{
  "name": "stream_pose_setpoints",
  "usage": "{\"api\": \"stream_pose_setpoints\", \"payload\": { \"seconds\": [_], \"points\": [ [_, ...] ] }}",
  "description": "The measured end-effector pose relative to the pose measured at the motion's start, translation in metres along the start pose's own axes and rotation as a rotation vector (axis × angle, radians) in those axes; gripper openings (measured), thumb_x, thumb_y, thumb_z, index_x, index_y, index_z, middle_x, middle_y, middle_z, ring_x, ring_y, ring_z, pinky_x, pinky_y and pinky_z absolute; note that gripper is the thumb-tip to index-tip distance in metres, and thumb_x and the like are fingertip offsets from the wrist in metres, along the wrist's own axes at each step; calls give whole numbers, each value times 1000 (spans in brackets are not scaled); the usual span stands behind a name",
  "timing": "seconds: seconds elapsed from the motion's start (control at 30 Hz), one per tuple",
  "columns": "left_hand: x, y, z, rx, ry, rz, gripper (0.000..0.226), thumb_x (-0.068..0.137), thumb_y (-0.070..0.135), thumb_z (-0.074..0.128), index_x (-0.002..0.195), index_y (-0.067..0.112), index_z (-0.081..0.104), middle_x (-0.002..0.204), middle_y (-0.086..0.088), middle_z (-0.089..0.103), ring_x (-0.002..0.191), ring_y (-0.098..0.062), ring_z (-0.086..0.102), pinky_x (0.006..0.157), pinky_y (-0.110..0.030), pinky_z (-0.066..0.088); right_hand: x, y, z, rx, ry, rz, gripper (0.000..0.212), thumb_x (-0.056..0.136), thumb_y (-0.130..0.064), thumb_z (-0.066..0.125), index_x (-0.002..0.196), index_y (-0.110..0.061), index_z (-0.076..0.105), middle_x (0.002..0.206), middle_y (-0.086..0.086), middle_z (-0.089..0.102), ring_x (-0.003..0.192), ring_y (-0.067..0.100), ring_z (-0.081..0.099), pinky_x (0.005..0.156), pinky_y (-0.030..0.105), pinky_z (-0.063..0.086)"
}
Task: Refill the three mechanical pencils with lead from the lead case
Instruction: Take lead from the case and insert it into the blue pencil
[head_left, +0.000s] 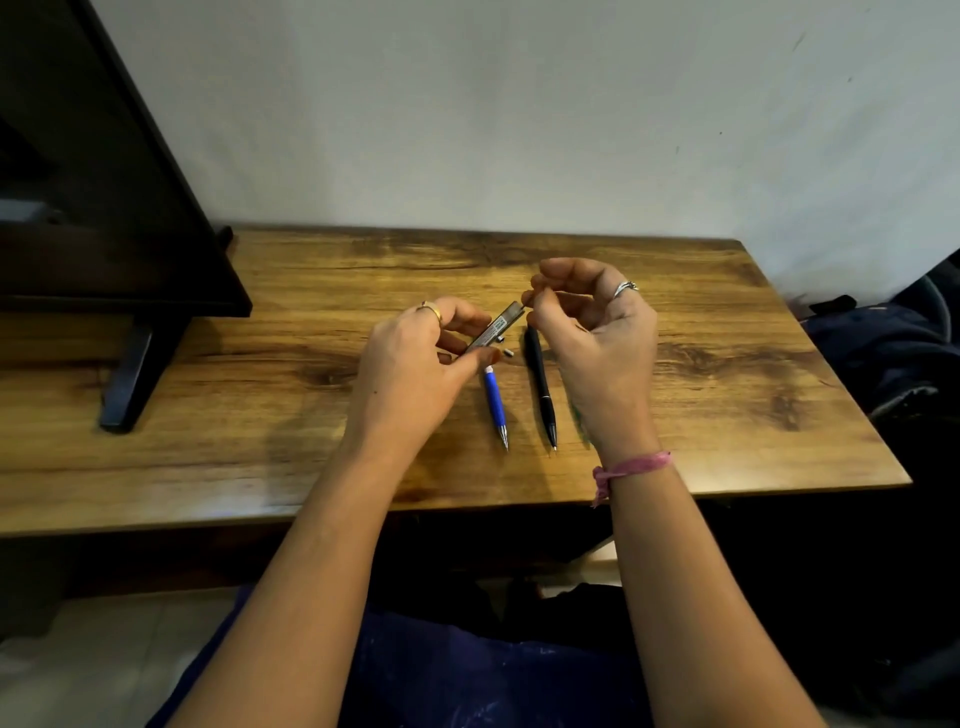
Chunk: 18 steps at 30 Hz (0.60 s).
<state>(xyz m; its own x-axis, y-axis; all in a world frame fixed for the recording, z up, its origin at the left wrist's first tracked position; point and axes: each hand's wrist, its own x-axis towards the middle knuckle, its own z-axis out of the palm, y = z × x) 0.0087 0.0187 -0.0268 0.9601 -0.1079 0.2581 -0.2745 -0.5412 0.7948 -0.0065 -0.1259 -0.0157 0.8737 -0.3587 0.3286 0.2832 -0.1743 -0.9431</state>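
A person's left hand (415, 353) grips a slim, flat lead case (493, 328) above a wooden table (727, 364), thumb and curled fingers wrapped round its lower half so the labelled upper end slants up toward the right. The right hand (592, 322) meets that upper end, thumb and forefinger pressed together at the case's tip; whether they pinch a lead is too fine to tell. Beneath the hands, 2 pencils lie side by side on the glossy, knotted woodgrain, tips pointing toward the person: a blue pencil (496, 402) with a rubbery grip and metal point, and a smooth black pencil (540, 384). A small white cap (509, 352) rests between them. A dark monitor (104, 208) stands at the left.
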Motion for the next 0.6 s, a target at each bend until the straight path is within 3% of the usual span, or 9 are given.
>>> {"api": "stream_pose_setpoints", "payload": {
  "seconds": [0.3,0.6],
  "points": [
    [0,1,2,25,-4,22,27,75,27,79,98,33,68,87,15,69,75,3,63,64,-16,53,2,0,0,201,19,120,30,81,3,71,99,-20,66,97,2,72,87,17,71,73,23,55],
    [-2,-1,1,21,-14,27,28,75,26,79,99,33,68,88,13,69,76,1,63,68,-23,57,1,1,-1,355,32,276,19,86,0,63,97,-14,69,87,1,70,84,16,70,72,27,55]
  ]
}}
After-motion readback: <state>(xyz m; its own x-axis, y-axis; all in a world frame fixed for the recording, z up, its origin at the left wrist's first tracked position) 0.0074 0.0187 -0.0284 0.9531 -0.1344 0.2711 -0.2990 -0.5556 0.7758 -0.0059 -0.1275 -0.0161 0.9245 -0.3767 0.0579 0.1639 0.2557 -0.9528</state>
